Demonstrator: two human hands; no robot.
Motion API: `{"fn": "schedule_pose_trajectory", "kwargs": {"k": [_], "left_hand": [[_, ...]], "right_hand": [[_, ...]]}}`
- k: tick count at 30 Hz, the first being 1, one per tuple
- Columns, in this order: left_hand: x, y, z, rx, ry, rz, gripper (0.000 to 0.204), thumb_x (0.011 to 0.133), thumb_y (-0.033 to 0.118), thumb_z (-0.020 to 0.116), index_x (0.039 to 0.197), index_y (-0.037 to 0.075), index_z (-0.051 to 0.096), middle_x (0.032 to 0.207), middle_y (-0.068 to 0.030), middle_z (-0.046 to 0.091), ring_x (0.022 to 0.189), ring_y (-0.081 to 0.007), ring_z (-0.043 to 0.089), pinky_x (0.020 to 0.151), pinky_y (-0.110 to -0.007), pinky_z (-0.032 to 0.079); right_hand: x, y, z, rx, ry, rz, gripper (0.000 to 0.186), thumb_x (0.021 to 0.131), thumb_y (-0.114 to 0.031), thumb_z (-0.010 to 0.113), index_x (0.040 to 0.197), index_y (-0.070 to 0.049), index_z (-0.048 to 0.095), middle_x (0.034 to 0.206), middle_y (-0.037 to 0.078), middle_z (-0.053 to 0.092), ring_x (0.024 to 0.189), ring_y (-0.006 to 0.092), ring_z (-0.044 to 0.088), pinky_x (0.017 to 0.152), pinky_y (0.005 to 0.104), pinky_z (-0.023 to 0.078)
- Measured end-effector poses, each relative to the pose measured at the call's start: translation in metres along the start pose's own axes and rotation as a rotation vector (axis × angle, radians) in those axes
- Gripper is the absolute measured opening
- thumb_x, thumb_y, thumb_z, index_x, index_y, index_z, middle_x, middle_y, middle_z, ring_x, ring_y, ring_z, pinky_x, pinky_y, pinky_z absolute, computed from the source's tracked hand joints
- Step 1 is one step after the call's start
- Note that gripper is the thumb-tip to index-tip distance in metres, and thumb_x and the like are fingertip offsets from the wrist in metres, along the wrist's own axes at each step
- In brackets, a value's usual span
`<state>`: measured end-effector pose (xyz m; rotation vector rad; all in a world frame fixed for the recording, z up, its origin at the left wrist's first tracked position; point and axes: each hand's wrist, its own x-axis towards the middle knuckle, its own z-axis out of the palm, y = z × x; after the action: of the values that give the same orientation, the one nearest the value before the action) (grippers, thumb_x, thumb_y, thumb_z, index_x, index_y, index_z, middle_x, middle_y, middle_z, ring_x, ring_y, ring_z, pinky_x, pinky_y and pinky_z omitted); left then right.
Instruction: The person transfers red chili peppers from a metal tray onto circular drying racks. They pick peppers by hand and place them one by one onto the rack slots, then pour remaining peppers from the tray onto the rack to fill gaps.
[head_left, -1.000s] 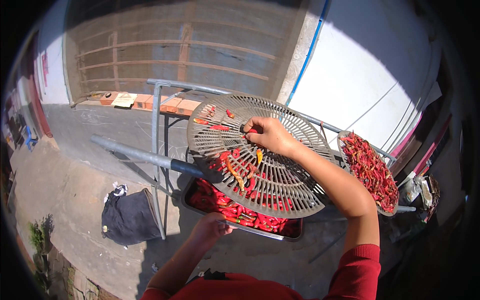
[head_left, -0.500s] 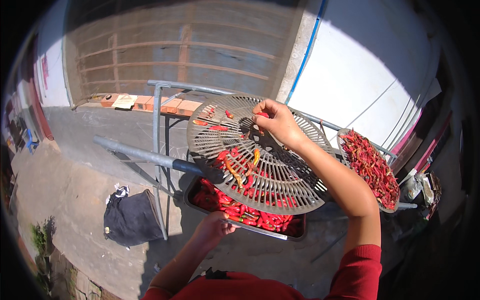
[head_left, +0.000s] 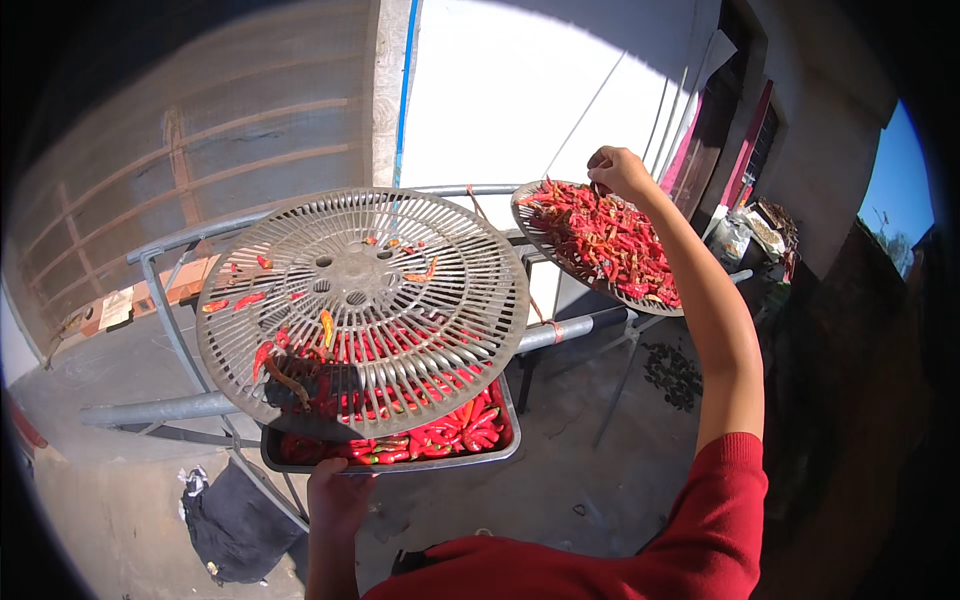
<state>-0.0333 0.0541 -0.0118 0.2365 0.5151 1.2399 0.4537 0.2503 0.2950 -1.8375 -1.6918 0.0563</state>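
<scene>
My left hand (head_left: 338, 492) grips the near rim of a dark rectangular tray (head_left: 392, 466) filled with glossy red chilies (head_left: 440, 434). Over the tray lies a round slatted rack (head_left: 480, 262), where a few loose chilies rest, including a yellow-orange one (head_left: 326, 328) and a brownish one (head_left: 287, 382). To the right, my right hand (head_left: 622, 174) is above the far edge of a second round rack (head_left: 540, 236) heaped with wrinkled, drying red chilies (head_left: 610, 240). Its fingers are pinched together; what they hold, if anything, is too small to make out.
A metal pipe frame (head_left: 575, 327) supports both racks. A black bag (head_left: 240, 525) sits on the concrete at lower left. Dark pieces (head_left: 673, 375) lie on the ground below the right rack. Bricks (head_left: 190, 278) line the base of a window, and plastic bags (head_left: 735, 238) stand at far right.
My right hand has moved from the slatted rack, where it held a red chili, to over the heaped rack on the right. The view has swung right; my left hand remains at the tray.
</scene>
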Motion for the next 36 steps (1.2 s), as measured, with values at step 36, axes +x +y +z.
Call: {"fn": "schedule_pose_trajectory", "kwargs": {"k": [36], "left_hand": [[-0.049, -0.018, 0.006, 0.027, -0.082, 0.119, 0.027, 0.088, 0.014, 0.059, 0.113, 0.007, 0.063, 0.104, -0.0050, 0.070, 0.093, -0.0168, 0.066, 0.079, -0.034, 0.054]], "right_hand": [[-0.142, -0.299, 0.207, 0.198, -0.705, -1.591, 0.038, 0.077, 0.005, 0.059, 0.114, -0.005, 0.060, 0.106, 0.014, 0.061, 0.105, 0.0344, 0.057, 0.092, 0.0414, 0.048]]}}
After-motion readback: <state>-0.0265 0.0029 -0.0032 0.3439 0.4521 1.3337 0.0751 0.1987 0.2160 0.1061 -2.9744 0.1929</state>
